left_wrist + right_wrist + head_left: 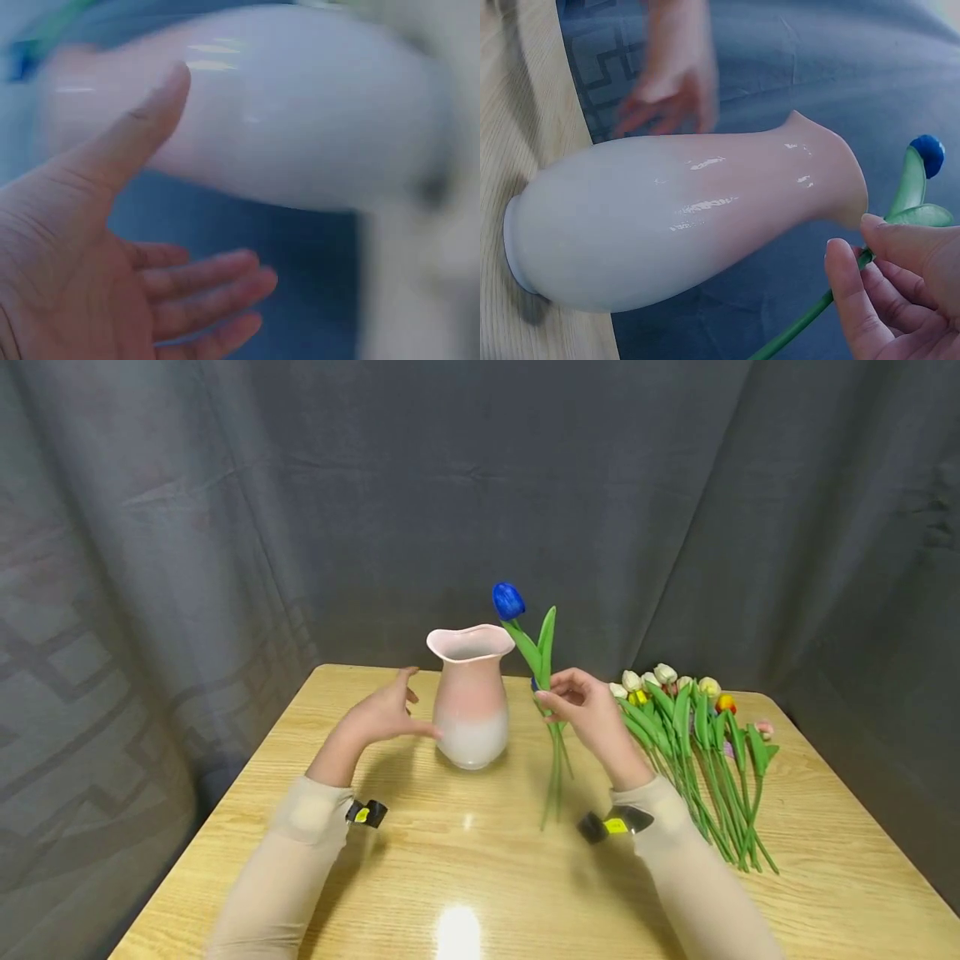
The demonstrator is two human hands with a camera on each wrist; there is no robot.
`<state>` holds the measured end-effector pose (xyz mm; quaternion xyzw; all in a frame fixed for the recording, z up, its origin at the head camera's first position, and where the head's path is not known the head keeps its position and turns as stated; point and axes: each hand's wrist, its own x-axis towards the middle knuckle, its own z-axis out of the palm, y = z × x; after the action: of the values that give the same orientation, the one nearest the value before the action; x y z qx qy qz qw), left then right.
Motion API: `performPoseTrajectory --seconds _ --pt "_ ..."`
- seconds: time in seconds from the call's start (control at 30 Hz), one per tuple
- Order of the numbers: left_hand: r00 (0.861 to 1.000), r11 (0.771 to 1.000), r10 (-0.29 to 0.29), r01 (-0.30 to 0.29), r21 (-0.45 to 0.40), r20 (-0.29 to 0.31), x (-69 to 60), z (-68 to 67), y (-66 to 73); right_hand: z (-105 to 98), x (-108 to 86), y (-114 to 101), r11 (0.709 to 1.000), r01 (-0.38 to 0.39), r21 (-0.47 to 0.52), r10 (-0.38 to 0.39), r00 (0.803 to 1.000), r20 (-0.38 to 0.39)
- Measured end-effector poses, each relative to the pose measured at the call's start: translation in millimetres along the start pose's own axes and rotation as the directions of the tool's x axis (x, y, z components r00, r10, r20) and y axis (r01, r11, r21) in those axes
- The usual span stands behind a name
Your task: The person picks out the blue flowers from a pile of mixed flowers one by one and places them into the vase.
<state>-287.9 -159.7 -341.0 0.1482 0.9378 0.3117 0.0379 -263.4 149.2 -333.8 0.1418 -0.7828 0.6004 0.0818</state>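
Note:
A pink-and-white vase (472, 710) with a wavy rim stands upright on the table. My left hand (386, 710) is at its left side, thumb and fingers spread, holding nothing; whether the thumb touches the vase I cannot tell. The left wrist view shows that open palm (67, 247) beside the blurred vase (300, 112). To the right of the vase, my right hand (588, 710) pinches green stems topped by a blue tulip (508, 601). A second bit of blue shows beside the fingers. In the right wrist view, thumb and fingers (907, 277) grip the stem close to the vase's rim (847, 172).
Several artificial tulips in white, yellow, orange and pink lie in a bunch, their green stems (720, 777) towards the front, on the right of the wooden table (465, 860). A grey curtain (465, 485) hangs behind and at both sides.

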Motion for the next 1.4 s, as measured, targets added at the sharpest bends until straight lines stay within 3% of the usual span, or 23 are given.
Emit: performPoseTrajectory --seconds 0.07,0.1,0.13,0.2,0.27,0.3,0.33,0.4,0.5,0.57,0.63,0.8,0.9,1.0,1.1,1.2,1.3,1.4 --pt "0.990 1.000 0.028 -0.029 -0.003 -0.137 -13.0 -18.4 19.7 0 -0.9 0 1.000 -0.004 0.009 0.004 1.000 -0.001" --pt "0.975 0.998 0.055 -0.060 -0.018 -0.216 -20.0 -25.0 30.8 0 -1.1 1 1.000 -0.003 0.011 0.003 1.000 -0.001" --pt "0.952 0.994 0.092 -0.106 -0.032 -0.294 -26.5 -29.4 41.6 1 -1.4 2 1.000 -0.003 0.013 0.003 1.000 -0.002" --pt "0.888 0.969 0.189 -0.239 -0.068 -0.420 -36.3 -32.1 61.1 1 -2.3 2 1.000 0.004 0.015 -0.004 1.000 -0.002" --pt "0.834 0.920 0.283 -0.376 -0.113 -0.473 -41.0 -27.6 77.0 2 -3.3 2 1.000 0.015 0.018 -0.015 1.000 0.000" --pt "0.820 0.895 0.321 -0.427 -0.133 -0.474 -41.5 -23.4 83.7 2 -3.7 3 1.000 0.022 0.019 -0.022 1.000 0.000" --pt "0.820 0.875 0.348 -0.458 -0.156 -0.455 -41.0 -18.4 89.7 2 -4.3 2 0.999 0.028 0.021 -0.028 1.000 0.000" --pt "0.846 0.859 0.372 -0.469 -0.203 -0.381 -37.3 -6.8 98.6 3 -5.1 2 0.999 0.040 0.022 -0.040 0.999 0.001" --pt "0.895 0.878 0.361 -0.421 -0.228 -0.260 -28.5 10.8 106.7 3 -6.2 3 0.999 0.042 0.023 -0.043 0.999 0.019" --pt "0.910 0.888 0.353 -0.399 -0.227 -0.216 -22.2 20.3 109.7 4 -6.9 4 0.999 0.044 0.020 -0.045 0.999 0.031" --pt "0.906 0.886 0.364 -0.408 -0.220 -0.215 -16.0 27.3 111.6 5 -7.9 5 0.999 0.045 0.018 -0.046 0.998 0.045" --pt "0.877 0.868 0.390 -0.452 -0.207 -0.280 -5.7 35.9 115.4 10 -11.1 4 0.998 0.055 0.033 -0.057 0.996 0.072" --pt "0.861 0.850 0.387 -0.472 -0.235 -0.331 -3.3 37.5 116.7 12 -12.1 2 0.997 0.064 0.048 -0.068 0.992 0.105" --pt "0.851 0.817 0.381 -0.493 -0.299 -0.362 -3.2 37.6 117.0 11 -12.2 -1 0.996 0.082 0.036 -0.087 0.985 0.151" --pt "0.859 0.798 0.367 -0.488 -0.354 -0.357 -5.0 36.1 116.3 4 -10.6 -2 0.994 0.106 0.008 -0.105 0.974 0.201" --pt "0.873 0.802 0.351 -0.467 -0.372 -0.339 -7.3 33.9 115.3 -9 -6.0 0 0.991 0.126 -0.052 -0.113 0.971 0.211" --pt "0.877 0.817 0.354 -0.459 -0.350 -0.323 -8.0 32.9 113.4 -23 1.1 7 0.977 0.121 -0.174 -0.093 0.983 0.159" --pt "0.876 0.820 0.370 -0.465 -0.334 -0.309 -8.2 33.1 111.1 -37 7.6 19 0.937 0.060 -0.343 -0.025 0.994 0.105"
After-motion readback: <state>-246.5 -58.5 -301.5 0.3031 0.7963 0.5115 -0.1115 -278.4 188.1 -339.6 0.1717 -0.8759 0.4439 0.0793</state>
